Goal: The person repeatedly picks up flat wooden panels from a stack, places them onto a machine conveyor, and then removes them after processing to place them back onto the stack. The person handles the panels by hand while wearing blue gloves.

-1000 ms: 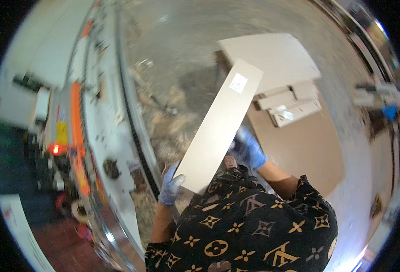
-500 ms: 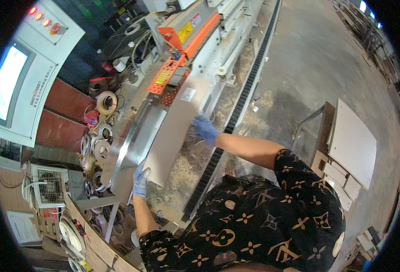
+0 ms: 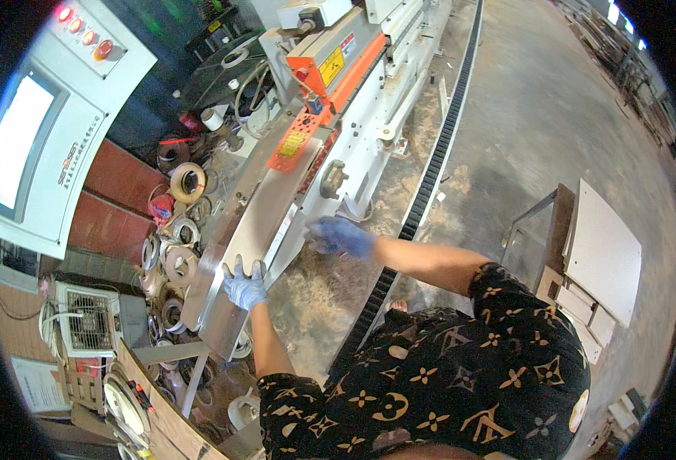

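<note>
A long beige board (image 3: 258,222) lies along the bed of a white and orange machine (image 3: 338,80), its far end at the orange perforated guard (image 3: 295,141). My left hand (image 3: 244,287), in a blue glove, rests on the board's near end with its fingers spread. Beside the board's right edge, over the floor, my gloved right hand (image 3: 342,236) is apart from it. Motion blurs the right fingers, and nothing held shows there.
A control cabinet (image 3: 85,123) with a lit screen stands at left. Rolls of edge tape (image 3: 187,182) crowd the area behind the bed. A black track (image 3: 430,172) crosses the floor. White panels (image 3: 602,253) lie on a stand at right.
The board has swung in line with the machine bed and moved away under the guard. My left hand has gone from its near corner onto its top. My right hand has left its edge.
</note>
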Action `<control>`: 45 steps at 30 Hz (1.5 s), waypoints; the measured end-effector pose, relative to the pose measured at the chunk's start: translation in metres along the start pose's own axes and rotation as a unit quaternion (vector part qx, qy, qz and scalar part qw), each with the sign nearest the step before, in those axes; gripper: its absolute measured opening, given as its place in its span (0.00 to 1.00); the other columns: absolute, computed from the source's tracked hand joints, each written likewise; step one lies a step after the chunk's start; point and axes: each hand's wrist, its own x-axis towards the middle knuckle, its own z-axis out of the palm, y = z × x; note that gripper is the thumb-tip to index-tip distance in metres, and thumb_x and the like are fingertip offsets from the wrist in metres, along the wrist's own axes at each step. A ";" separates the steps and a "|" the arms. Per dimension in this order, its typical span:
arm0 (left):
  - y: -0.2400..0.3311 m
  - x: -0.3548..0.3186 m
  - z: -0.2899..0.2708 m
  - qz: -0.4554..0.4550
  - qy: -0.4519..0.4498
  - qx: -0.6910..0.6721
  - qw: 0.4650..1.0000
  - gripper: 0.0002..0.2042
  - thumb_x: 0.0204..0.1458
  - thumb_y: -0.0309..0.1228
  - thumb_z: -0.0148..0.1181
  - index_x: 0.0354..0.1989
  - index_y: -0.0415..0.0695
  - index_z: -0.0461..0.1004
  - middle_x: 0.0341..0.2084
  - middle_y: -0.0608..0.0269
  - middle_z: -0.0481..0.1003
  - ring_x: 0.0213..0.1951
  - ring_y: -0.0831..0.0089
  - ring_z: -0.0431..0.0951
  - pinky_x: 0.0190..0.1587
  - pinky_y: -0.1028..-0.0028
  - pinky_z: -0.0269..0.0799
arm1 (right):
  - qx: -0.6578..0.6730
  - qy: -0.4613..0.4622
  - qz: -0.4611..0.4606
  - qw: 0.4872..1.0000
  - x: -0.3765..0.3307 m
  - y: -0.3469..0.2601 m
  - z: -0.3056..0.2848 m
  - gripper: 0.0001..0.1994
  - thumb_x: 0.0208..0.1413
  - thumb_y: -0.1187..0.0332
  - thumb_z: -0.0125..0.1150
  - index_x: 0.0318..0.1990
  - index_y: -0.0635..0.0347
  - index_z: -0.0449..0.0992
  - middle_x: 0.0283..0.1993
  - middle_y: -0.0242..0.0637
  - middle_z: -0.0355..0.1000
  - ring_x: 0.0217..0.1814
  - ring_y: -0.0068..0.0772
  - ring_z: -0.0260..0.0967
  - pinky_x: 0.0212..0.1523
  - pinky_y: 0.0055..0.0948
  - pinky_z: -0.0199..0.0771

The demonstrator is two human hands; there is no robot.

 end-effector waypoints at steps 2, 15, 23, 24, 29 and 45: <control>0.004 0.000 -0.001 -0.003 0.010 0.006 1.000 0.27 0.40 0.54 0.61 0.52 0.62 0.72 0.59 0.56 0.61 0.54 0.56 0.66 0.54 0.62 0.63 | -0.013 0.005 -0.005 1.000 -0.049 0.000 -0.013 0.21 0.59 0.60 0.52 0.58 0.55 0.62 0.50 0.34 0.70 0.45 0.29 0.71 0.44 0.27 0.72; 0.060 0.055 0.087 0.017 -0.124 0.142 0.982 0.29 0.52 0.53 0.43 0.64 0.60 0.55 0.62 0.62 0.56 0.62 0.61 0.57 0.64 0.59 0.48 | -0.089 0.544 -0.136 0.823 -0.382 0.103 -0.148 0.16 0.56 0.59 0.56 0.47 0.59 0.74 0.42 0.31 0.74 0.43 0.25 0.68 0.45 0.28 0.70; 0.110 0.127 0.105 0.038 -0.038 0.150 0.987 0.34 0.42 0.68 0.44 0.58 0.70 0.63 0.53 0.60 0.68 0.50 0.55 0.70 0.43 0.51 0.70 | 0.026 0.891 -0.006 0.454 -0.549 0.225 -0.188 0.26 0.47 0.59 0.61 0.51 0.66 0.68 0.47 0.50 0.72 0.50 0.44 0.69 0.51 0.32 0.67; 0.121 0.124 0.096 0.057 -0.035 0.117 0.991 0.32 0.47 0.62 0.48 0.60 0.61 0.63 0.55 0.57 0.66 0.50 0.52 0.70 0.47 0.51 0.68 | 0.073 0.898 -0.034 0.432 -0.564 0.232 -0.198 0.31 0.45 0.59 0.64 0.55 0.67 0.63 0.52 0.54 0.68 0.53 0.46 0.67 0.53 0.34 0.65; 0.185 0.025 0.039 0.210 -0.087 -0.318 0.920 0.28 0.48 0.47 0.60 0.55 0.45 0.67 0.50 0.45 0.69 0.55 0.53 0.65 0.53 0.58 0.64 | 0.284 0.889 -0.108 0.342 -0.610 0.242 -0.248 0.33 0.43 0.59 0.67 0.56 0.63 0.59 0.53 0.50 0.65 0.51 0.47 0.65 0.45 0.43 0.68; 0.330 -0.272 -0.084 0.425 -0.429 -0.355 0.714 0.26 0.46 0.31 0.62 0.54 0.38 0.63 0.57 0.52 0.61 0.59 0.61 0.60 0.60 0.62 0.55 | 0.266 0.668 -0.378 0.583 -0.567 0.181 -0.131 0.17 0.53 0.63 0.60 0.48 0.60 0.68 0.38 0.34 0.72 0.35 0.29 0.68 0.29 0.29 0.68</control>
